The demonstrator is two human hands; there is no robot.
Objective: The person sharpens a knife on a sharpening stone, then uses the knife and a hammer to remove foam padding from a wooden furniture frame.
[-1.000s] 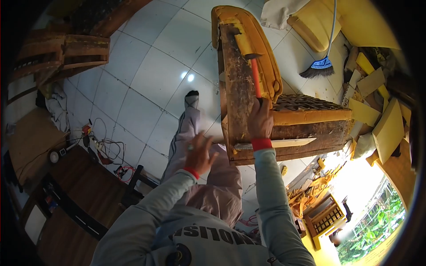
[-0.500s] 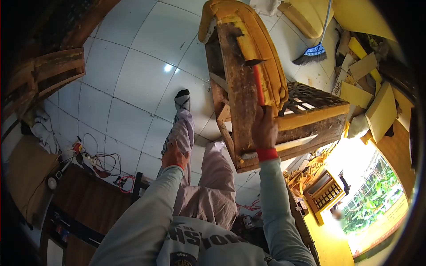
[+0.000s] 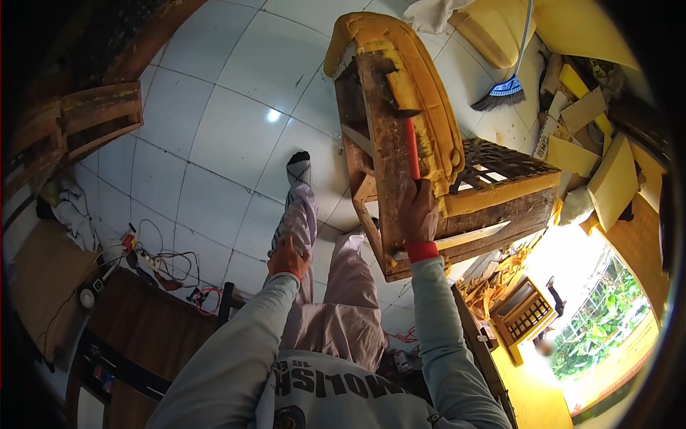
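My right hand [image 3: 418, 214] is closed around the red handle of a hammer [image 3: 411, 146]. Its slim dark head lies crosswise at the far end, against the edge of the yellow padding. That yellow foam [image 3: 436, 107] covers one side of a wooden chair frame [image 3: 389, 171], which stands tilted in front of me. Dark woven webbing [image 3: 500, 161] spans another part of the frame. My left hand [image 3: 289, 257] rests on my left knee, fingers laid over the trouser cloth, holding nothing visible.
A blue broom [image 3: 504, 94] stands at the upper right beside foam and board scraps [image 3: 586, 114]. Cables [image 3: 168, 264] lie on the tiles at left, near a dark wooden panel [image 3: 136, 314]. Another wooden frame [image 3: 100, 118] is at far left. A small yellow-framed piece [image 3: 524, 314] sits at lower right.
The hammer and my right hand have shifted slightly toward me and left along the chair frame. My left hand stays on my knee. The view has tilted a little.
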